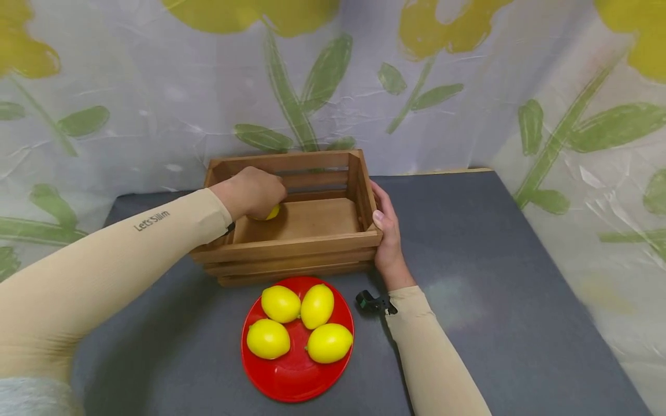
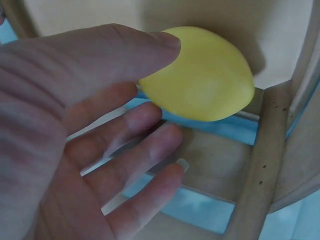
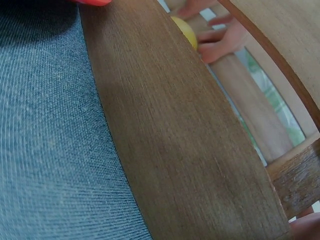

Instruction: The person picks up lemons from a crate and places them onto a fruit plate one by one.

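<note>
A wooden crate (image 1: 291, 249) stands in the middle of a grey mat. My left hand (image 1: 255, 193) reaches into its back left corner, over a yellow lemon (image 1: 273, 212). In the left wrist view, the thumb of my left hand (image 2: 165, 100) touches the lemon (image 2: 202, 75), which lies against the crate's slats, while the fingers (image 2: 150, 145) are spread and loose below it. My right hand (image 1: 385, 231) grips the crate's right front corner, thumb over the front rim. The right wrist view shows the crate wall (image 3: 175, 140) close up, with the lemon (image 3: 185, 29) and the left fingers (image 3: 220, 42) beyond it.
A red plate (image 1: 291, 378) with several lemons (image 1: 281, 303) sits just in front of the crate. The grey mat (image 1: 494, 277) extends to the right. A flower-print sheet (image 1: 156, 104) hangs behind and at both sides.
</note>
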The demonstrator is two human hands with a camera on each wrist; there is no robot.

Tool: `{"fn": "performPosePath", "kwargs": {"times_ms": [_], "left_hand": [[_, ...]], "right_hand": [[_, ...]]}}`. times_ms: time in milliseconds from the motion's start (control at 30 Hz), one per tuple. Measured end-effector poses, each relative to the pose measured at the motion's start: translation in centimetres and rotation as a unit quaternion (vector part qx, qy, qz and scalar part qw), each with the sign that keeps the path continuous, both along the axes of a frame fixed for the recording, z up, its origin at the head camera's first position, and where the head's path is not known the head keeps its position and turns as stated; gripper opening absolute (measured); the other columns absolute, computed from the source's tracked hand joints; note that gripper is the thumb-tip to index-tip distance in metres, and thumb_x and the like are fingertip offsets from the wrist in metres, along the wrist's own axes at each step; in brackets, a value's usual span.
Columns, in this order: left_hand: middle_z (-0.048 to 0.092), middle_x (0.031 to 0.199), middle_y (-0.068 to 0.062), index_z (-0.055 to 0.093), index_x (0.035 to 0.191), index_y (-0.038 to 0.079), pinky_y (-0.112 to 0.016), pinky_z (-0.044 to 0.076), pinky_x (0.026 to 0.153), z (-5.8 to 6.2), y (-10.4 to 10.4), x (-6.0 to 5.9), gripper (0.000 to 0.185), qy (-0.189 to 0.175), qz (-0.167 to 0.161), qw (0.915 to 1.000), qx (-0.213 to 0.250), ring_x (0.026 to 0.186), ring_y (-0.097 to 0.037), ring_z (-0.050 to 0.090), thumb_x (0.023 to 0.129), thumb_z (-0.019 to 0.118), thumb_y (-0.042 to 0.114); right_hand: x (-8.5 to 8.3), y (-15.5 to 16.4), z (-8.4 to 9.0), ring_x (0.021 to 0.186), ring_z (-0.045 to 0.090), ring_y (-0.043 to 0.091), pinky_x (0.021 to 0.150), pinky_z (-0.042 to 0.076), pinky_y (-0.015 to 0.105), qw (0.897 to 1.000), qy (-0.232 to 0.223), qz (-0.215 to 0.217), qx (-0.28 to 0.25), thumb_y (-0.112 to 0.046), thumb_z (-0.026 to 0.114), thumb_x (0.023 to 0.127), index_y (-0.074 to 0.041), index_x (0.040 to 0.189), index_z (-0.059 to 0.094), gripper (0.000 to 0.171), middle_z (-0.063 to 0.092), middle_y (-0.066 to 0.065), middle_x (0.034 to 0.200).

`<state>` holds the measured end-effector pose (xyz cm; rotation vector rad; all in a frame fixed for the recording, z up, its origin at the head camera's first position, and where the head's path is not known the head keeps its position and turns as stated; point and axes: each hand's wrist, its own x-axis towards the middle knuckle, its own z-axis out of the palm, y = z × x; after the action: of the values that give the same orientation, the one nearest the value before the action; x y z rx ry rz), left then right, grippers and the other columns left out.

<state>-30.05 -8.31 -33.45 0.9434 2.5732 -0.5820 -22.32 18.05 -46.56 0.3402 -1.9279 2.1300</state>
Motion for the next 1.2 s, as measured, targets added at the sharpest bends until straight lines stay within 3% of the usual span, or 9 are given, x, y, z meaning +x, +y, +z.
{"fn": "performPosePath", "kwargs": {"times_ms": [233,333,467,733,900,1067,1200], "left_hand": [[0.071,0.118,-0.010,0.075,0.116,0.010,-0.052,0.063,0.086,-0.5,0.0,-0.2,0.020,-0.019,0.017,0.9997,-0.003,0.089,-0.025,0.064,0.100,0.064,0.004],[0.070,0.129,-0.012,0.073,0.128,0.009,-0.062,0.062,0.094,-0.6,0.1,-0.4,0.029,-0.029,0.020,0.9993,-0.008,0.101,-0.030,0.070,0.101,0.065,0.003],[0.068,0.138,-0.015,0.071,0.135,0.010,-0.072,0.058,0.095,-0.8,0.2,-0.5,0.037,-0.034,0.025,0.9990,-0.018,0.116,-0.041,0.072,0.099,0.066,0.002],[0.073,0.130,-0.013,0.071,0.134,0.009,-0.048,0.059,0.087,-1.3,-0.2,-0.6,0.036,-0.057,0.025,0.9978,-0.023,0.100,-0.027,0.065,0.099,0.066,0.001],[0.073,0.122,-0.011,0.072,0.131,0.010,-0.046,0.058,0.085,-1.3,-0.3,-0.7,0.034,-0.060,0.028,0.9974,-0.029,0.098,-0.026,0.064,0.099,0.068,0.002],[0.072,0.125,-0.011,0.072,0.134,0.011,-0.047,0.057,0.089,-1.3,-0.2,-0.9,0.037,-0.070,0.034,0.9966,-0.030,0.101,-0.026,0.064,0.098,0.069,0.002],[0.071,0.113,-0.008,0.074,0.125,0.011,-0.043,0.055,0.083,-1.3,-0.3,-1.0,0.030,-0.075,0.032,0.9962,-0.030,0.094,-0.025,0.061,0.097,0.070,0.003]], "right_hand": [[0.1,0.2,-0.1,0.145,0.044,0.033,0.119,0.034,0.056,1.000,-0.004,0.005,-0.002,-0.047,0.043,0.091,-0.021,0.165,0.043,0.078,0.045,0.006,0.166],[0.1,0.2,0.0,0.145,0.044,0.036,0.119,0.034,0.057,1.000,-0.004,0.005,-0.005,-0.047,0.043,0.091,-0.021,0.164,0.043,0.078,0.045,0.006,0.165],[0.1,0.3,0.0,0.146,0.043,0.039,0.119,0.034,0.057,1.000,0.000,0.006,-0.005,-0.045,0.043,0.091,-0.019,0.165,0.042,0.078,0.045,0.008,0.166],[0.2,0.4,-0.4,0.146,0.044,0.037,0.119,0.034,0.057,1.000,-0.003,0.004,0.012,-0.045,0.043,0.092,-0.021,0.165,0.042,0.077,0.044,0.007,0.166],[0.1,0.3,-0.3,0.146,0.044,0.037,0.120,0.034,0.058,1.000,0.001,0.005,0.019,-0.048,0.043,0.093,-0.022,0.165,0.043,0.077,0.044,0.006,0.166],[0.0,0.3,-0.1,0.146,0.044,0.037,0.119,0.034,0.059,1.000,0.004,0.003,0.017,-0.046,0.042,0.092,-0.021,0.165,0.042,0.077,0.044,0.008,0.166],[-0.1,0.3,-0.1,0.145,0.045,0.034,0.120,0.034,0.058,1.000,-0.001,-0.001,0.015,-0.050,0.043,0.091,-0.022,0.164,0.044,0.078,0.045,0.005,0.165]]}}
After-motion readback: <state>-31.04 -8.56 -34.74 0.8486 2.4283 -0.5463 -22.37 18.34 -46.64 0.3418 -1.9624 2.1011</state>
